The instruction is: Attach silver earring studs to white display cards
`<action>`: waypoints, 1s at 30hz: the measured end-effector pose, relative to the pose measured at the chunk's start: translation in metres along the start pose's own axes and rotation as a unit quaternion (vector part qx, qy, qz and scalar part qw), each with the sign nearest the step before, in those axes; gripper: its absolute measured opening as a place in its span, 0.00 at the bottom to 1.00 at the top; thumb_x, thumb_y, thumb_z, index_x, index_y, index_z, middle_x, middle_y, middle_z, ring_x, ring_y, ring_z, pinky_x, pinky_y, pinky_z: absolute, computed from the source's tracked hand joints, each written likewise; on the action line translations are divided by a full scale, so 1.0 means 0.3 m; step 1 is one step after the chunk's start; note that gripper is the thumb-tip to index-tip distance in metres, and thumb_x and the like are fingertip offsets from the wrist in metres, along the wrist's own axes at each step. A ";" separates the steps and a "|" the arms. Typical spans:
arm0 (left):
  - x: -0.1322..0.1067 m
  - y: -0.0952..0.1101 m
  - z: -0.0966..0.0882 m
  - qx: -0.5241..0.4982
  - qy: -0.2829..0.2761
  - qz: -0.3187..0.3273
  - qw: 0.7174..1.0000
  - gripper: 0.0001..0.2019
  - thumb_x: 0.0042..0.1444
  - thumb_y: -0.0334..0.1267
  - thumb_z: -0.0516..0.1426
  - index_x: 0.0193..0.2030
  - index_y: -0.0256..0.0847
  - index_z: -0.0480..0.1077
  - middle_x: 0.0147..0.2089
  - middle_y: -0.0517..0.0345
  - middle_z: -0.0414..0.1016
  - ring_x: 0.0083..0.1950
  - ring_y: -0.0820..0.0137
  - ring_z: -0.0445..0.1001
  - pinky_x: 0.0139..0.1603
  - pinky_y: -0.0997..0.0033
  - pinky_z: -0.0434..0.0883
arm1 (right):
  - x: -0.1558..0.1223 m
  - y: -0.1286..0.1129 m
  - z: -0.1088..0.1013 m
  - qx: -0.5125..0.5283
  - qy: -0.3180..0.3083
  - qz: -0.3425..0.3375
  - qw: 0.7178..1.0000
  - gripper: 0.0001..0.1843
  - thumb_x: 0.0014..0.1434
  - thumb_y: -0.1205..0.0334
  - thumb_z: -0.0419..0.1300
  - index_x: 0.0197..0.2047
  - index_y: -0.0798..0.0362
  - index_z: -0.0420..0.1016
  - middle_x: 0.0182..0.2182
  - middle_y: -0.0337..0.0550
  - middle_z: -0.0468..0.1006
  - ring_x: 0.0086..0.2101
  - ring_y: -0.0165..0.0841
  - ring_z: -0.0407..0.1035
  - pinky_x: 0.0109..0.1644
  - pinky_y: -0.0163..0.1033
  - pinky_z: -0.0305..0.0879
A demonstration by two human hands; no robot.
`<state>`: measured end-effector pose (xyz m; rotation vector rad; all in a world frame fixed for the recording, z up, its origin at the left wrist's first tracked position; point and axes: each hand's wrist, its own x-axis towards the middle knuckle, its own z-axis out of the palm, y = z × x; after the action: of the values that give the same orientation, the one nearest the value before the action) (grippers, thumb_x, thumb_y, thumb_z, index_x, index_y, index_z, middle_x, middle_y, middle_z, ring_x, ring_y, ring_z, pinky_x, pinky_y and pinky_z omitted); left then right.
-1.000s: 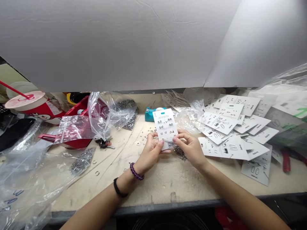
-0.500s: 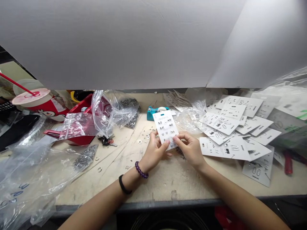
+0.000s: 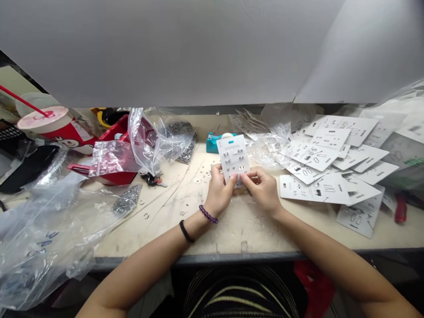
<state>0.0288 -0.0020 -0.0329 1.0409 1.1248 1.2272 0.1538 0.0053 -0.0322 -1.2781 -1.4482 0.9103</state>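
Earring card (image 3: 233,154), white and stiff, stands nearly upright just above the counter (image 3: 238,229), with rows of small silver studs on its face and a teal mark by the hanging slot. Your left hand (image 3: 218,192) and right hand (image 3: 261,187) are both narrowed to a fingertip pinch on its lower edge, with your thumbs on the front.

Your thumbs sit close to the lowest studs, so pressing there could knock one loose or crease the thin card. Small metal rings (image 3: 205,174) lie scattered just beyond your left hand, bright and light on the scuffed, pale surface; a careless wrist could sweep them out of place, and your beaded bracelet (image 3: 208,214) could catch them. To your right, loose white cards (image 3: 318,163) overlap in a slippery fan, so a bump could slide them and mix them up. Behind the card, a crinkled clear plastic bag (image 3: 155,141) slumps against a heap of dark, glittering metal pieces (image 3: 182,132). If it is tugged, those pieces could spill across the counter.
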 end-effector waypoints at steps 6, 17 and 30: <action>0.009 -0.018 0.003 -0.009 0.019 0.055 0.998 0.17 0.52 0.40 0.57 0.43 0.40 0.52 0.39 0.51 0.73 0.39 0.65 0.75 0.39 0.65 0.72 | -0.004 -0.007 0.008 -0.028 0.015 -0.021 0.999 0.12 0.51 0.56 0.59 0.23 0.55 0.66 0.25 0.39 0.68 0.27 0.28 0.65 0.31 0.35 0.64; 0.003 0.022 0.000 -0.017 0.035 0.027 0.999 0.18 0.51 0.40 0.57 0.43 0.40 0.52 0.45 0.49 0.71 0.45 0.64 0.73 0.38 0.68 0.73 | 0.003 -0.013 -0.006 0.179 -0.067 0.082 0.978 0.15 0.52 0.57 0.58 0.41 0.53 0.63 0.32 0.41 0.71 0.31 0.30 0.66 0.32 0.34 0.65; -0.009 0.056 -0.002 -0.008 0.040 -0.010 0.999 0.21 0.48 0.40 0.60 0.44 0.40 0.53 0.40 0.52 0.72 0.34 0.68 0.74 0.23 0.77 0.71 | -0.002 -0.032 -0.007 0.173 -0.112 0.084 0.975 0.14 0.52 0.56 0.59 0.41 0.55 0.69 0.33 0.42 0.74 0.26 0.26 0.65 0.26 0.31 0.64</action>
<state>0.0255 -0.0035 -0.0162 0.9751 1.1818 1.2694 0.1533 0.0029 -0.0227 -1.0715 -1.2897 1.3929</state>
